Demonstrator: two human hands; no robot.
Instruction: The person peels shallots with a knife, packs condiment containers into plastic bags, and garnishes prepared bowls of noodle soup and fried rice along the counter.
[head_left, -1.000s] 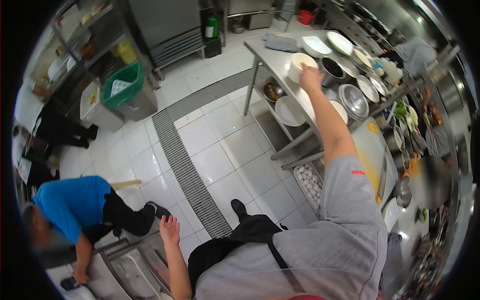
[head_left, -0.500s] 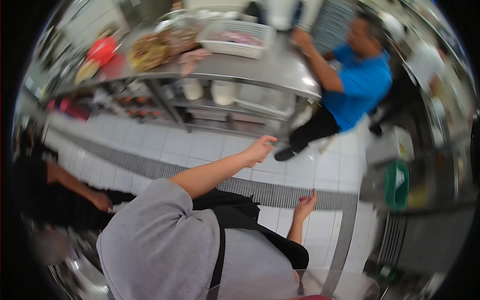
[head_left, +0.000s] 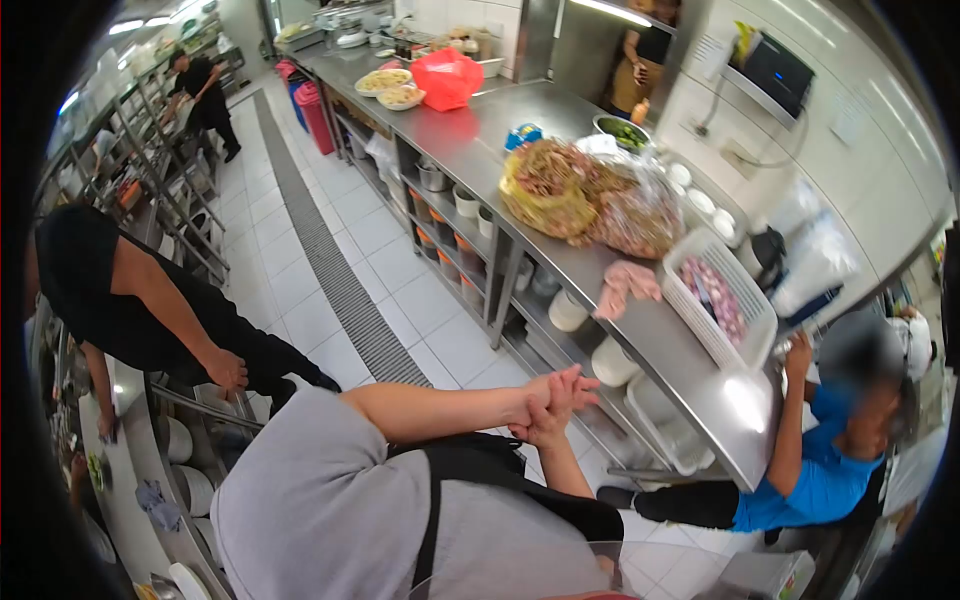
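My left hand (head_left: pixel 572 388) reaches out from the grey sleeve, its fingers stretched out to the right. Against it lies my right hand (head_left: pixel 541 418), whose fingers wrap over the left hand near the wrist. No tool or food shows in either hand. Both are held in front of my black apron (head_left: pixel 570 510), above the tiled floor. Nearest beyond them stands a steel table (head_left: pixel 650 345), apart from my hands. A pink cloth (head_left: pixel 627 290) hangs over its edge, beside a white basket (head_left: pixel 735 350) of pinkish-purple pieces and large plastic bags of food (head_left: pixel 560 190).
Close by on the right, a person in a blue shirt (head_left: pixel 825 480) touches the table's end. On the left stands a person in black (head_left: pixel 170 300). A floor drain grate (head_left: pixel 320 235) runs down the aisle. Red bag (head_left: pixel 447 80) and bowls (head_left: pixel 400 97) sit farther along.
My hands were apart and have come together, the right now holding the left. My view has swung left, bringing the aisle and the table's far length into sight.
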